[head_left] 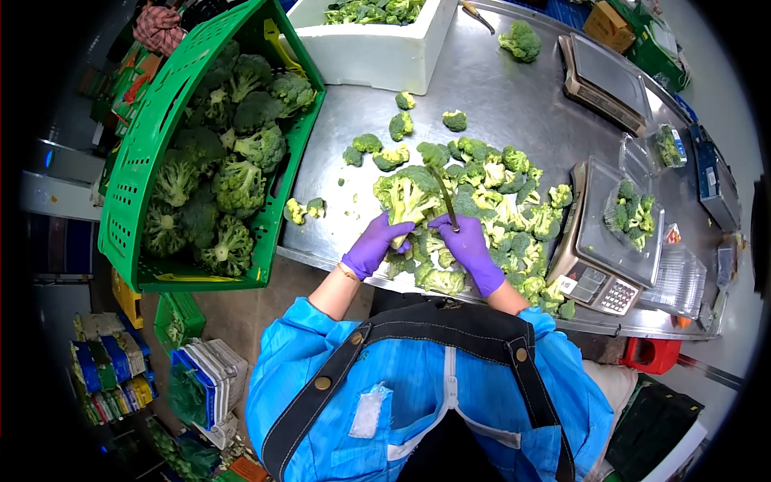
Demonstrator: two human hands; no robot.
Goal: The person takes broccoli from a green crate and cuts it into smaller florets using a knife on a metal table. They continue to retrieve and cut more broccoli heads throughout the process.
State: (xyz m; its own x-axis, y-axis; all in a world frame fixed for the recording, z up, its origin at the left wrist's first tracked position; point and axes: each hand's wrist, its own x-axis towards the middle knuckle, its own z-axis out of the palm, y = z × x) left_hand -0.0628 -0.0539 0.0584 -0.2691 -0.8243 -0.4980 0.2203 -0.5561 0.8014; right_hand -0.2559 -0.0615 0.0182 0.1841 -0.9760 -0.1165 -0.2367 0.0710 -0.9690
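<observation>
My left hand [373, 247], in a purple glove, grips a broccoli head [407, 198] by its pale stem, florets pointing away from me. Closed around a knife [447, 200] is my right hand [470, 251], also gloved in purple. The knife's dark curved blade stands up beside the head, with a floret at its upper end. A pile of cut broccoli florets [502, 193] spreads over the metal table, around and to the right of my hands. Several loose florets [391, 157] lie beyond the left hand.
A green crate [128, 229] of whole broccoli heads leans at the left. Behind stands a white foam box [365, 56] with more broccoli. On the right, a scale [590, 277] carries a tray of florets; a second scale [606, 80] sits farther back, near another knife [479, 17].
</observation>
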